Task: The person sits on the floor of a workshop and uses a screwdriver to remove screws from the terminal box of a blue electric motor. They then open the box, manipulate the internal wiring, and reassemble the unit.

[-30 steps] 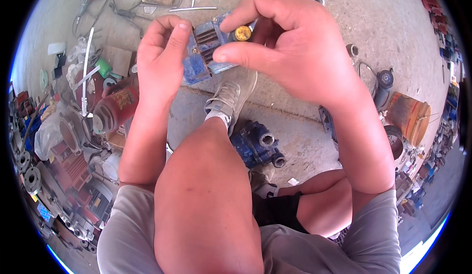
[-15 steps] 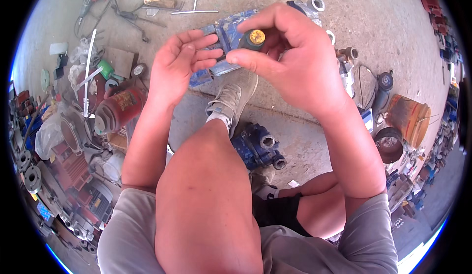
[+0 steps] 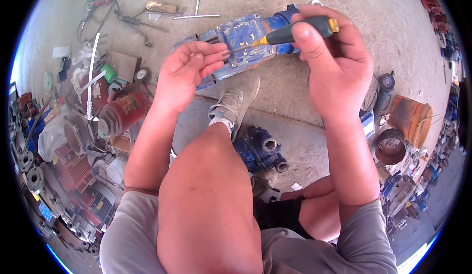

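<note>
My right hand (image 3: 339, 62) is closed around the dark green and yellow handle of a screwdriver (image 3: 297, 32), held almost level. Its thin shaft points left, its tip beside the fingertips of my left hand (image 3: 189, 72). That hand is open, fingers stretched out toward the tip; whether they touch it I cannot tell. Below both hands a long blue motor-like machine (image 3: 241, 35) with chipped paint and a bolted cover lies on the floor, partly hidden by the hands. A shorter blue pump-like part (image 3: 258, 146) with round ports sits beside my shoe (image 3: 235, 99).
Far left lie a corded power drill (image 3: 94, 1) and a wooden-handled tool (image 3: 162, 7) near a metal T-bar (image 3: 198, 15). A red cylinder (image 3: 123, 112) stands left. An angle grinder (image 3: 384, 89) and a rusty bucket (image 3: 410, 119) stand right. Machine parts crowd both sides.
The screwdriver has swung from end-on to pointing left, and my right hand has moved right with it. My left hand has shifted slightly right and down, uncovering more of the blue machine.
</note>
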### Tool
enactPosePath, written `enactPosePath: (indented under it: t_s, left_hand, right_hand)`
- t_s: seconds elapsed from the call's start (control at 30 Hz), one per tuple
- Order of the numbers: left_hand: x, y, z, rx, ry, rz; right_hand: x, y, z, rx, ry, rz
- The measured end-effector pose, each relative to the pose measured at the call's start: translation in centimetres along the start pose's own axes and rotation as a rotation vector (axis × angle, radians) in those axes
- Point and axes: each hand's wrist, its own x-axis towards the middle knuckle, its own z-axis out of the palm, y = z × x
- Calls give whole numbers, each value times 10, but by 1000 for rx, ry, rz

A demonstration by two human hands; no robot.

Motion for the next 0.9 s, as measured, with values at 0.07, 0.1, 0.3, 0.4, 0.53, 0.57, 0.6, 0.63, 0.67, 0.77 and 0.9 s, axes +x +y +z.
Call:
enactPosePath:
  t_s: [0.07,0.1,0.3,0.4,0.53,0.57,0.6,0.63,0.67,0.77,0.9]
  left_hand:
    - [-1,-2,0,195,-25,69]
    - [-3,-3,1,343,-20,124]
    - [-8,1,15,851,13,351]
    - [-10,4,15,923,-11,350]
    - [-11,9,17,946,-24,352]
    - [-11,9,18,951,-23,359]
    - [-11,10,18,960,-24,360]
    - [-12,11,17,968,-23,359]
    - [-12,11,17,977,-22,358]
    - [-11,11,15,1046,-29,408]
    - [-10,20,14,1174,-105,376]
  right_hand:
    - [1,0,-4,-55,7,-16]
    - [1,0,-5,-83,10,-25]
    - [0,-1,-2,-52,-95,-42]
    - [-1,0,0,-22,-89,-64]
    - [-1,-2,0,5,-99,-48]
    - [-1,-1,0,-5,-96,-51]
    - [-1,0,0,-15,-92,-55]
    - [-1,-1,0,-31,-107,-43]
    - [0,-3,0,-47,-121,-31]
    - [4,-1,-4,-51,-194,-62]
    - [15,-8,-10,-139,-386,-67]
